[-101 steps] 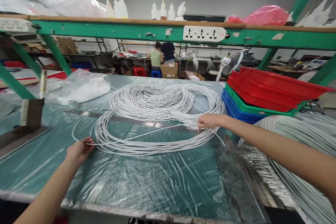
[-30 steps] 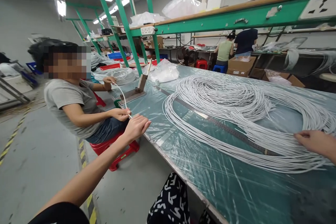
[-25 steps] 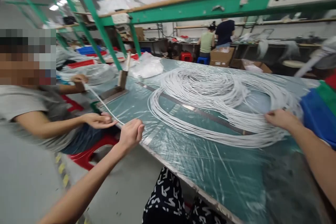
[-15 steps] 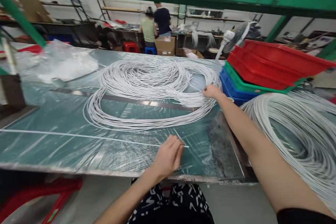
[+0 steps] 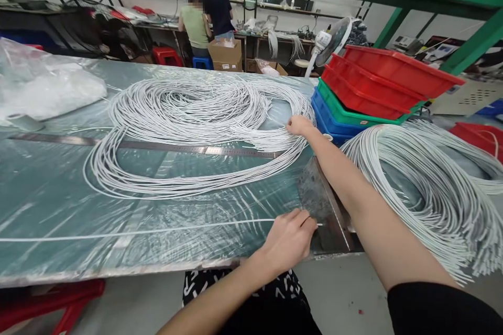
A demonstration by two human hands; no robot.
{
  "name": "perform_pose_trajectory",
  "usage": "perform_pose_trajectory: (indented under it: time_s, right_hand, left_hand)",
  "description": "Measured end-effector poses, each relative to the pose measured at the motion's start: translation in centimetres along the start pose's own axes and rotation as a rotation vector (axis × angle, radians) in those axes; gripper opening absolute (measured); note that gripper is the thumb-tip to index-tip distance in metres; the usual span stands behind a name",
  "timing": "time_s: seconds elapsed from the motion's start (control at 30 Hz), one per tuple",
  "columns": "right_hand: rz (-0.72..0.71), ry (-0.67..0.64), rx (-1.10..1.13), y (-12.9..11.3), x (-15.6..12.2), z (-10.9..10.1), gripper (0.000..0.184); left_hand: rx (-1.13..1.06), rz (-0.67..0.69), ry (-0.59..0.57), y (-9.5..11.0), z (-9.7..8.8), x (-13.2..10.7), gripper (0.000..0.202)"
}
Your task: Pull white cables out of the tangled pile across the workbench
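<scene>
My left hand (image 5: pixel 293 235) is closed in a pinch on a single white cable (image 5: pixel 165 230), close to its right end. That cable runs leftward along the front of the table, out of view. Its tip pokes out just past my fingers, over a dark metal plate (image 5: pixel 313 186). Farther back, my right hand (image 5: pixel 301 125) has its fingers curled down on white cables at the right side of a big coil (image 5: pixel 188 110); the fingertips are partly hidden. A looser loop of white cables (image 5: pixel 188 188) spreads in front of that coil. Beneath the cables lies a long steel ruler (image 5: pixel 220 151).
Stacked red trays (image 5: pixel 377 86) sit above green and blue ones at the back right. Another white cable coil (image 5: pixel 424 188) lies right of my right arm. Clear plastic sheeting (image 5: pixel 51 86) is at the left. A fan (image 5: pixel 330 42) and two people stand beyond the table.
My left hand has moved right with the cable, bringing its tip over the metal plate. My right hand stays at the coil's right side. The view has shifted.
</scene>
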State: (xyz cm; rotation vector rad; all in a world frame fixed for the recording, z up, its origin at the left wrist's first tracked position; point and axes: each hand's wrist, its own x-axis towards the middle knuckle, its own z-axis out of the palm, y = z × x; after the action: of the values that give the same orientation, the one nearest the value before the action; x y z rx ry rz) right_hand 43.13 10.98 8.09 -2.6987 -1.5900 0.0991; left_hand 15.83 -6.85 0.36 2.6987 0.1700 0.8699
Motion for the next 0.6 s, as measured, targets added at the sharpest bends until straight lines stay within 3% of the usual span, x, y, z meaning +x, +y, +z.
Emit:
perform_pose_trajectory:
  time_s: [0.6]
  right_hand:
    - [-0.026,-0.022,-0.014,-0.5,-0.53,-0.88,0.033]
  left_hand:
    - [-0.052,-0.066,0.08,-0.87,0.36,0.29,0.015]
